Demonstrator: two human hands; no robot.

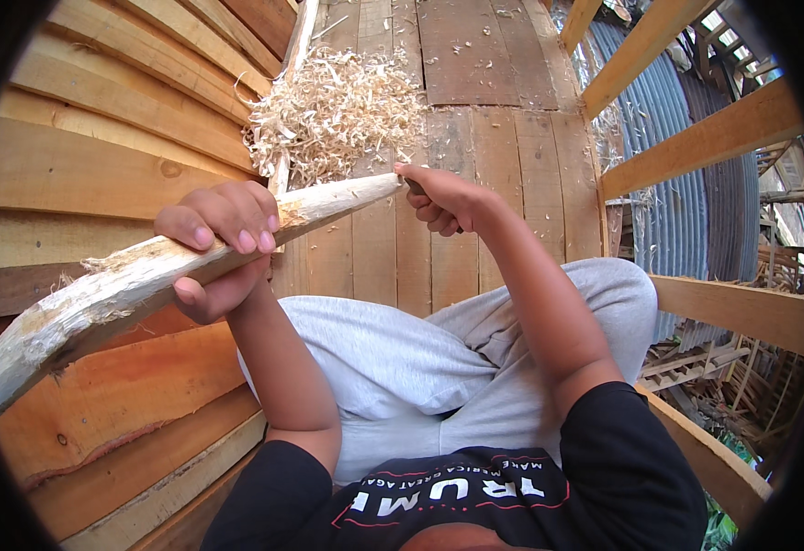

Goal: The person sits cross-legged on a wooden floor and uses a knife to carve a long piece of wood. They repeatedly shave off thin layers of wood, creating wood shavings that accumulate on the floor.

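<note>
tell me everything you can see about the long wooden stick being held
The stick is a long, pale piece of raw wood, stripped of bark, with a rough, fibrous, whittled surface. It runs from lower left, where it is thickest, up to a narrowed tip near the middle of the view. The left hand wraps around its middle, while the right hand meets its tip, gripping something mostly hidden. A pile of shavings lies on the plank floor beyond.

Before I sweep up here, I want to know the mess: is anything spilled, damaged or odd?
A loose heap of wood shavings lies on the plank floor beyond the pale, stripped branch. The left hand grips the branch; the right hand is at its tip. Nothing else looks damaged.
</note>
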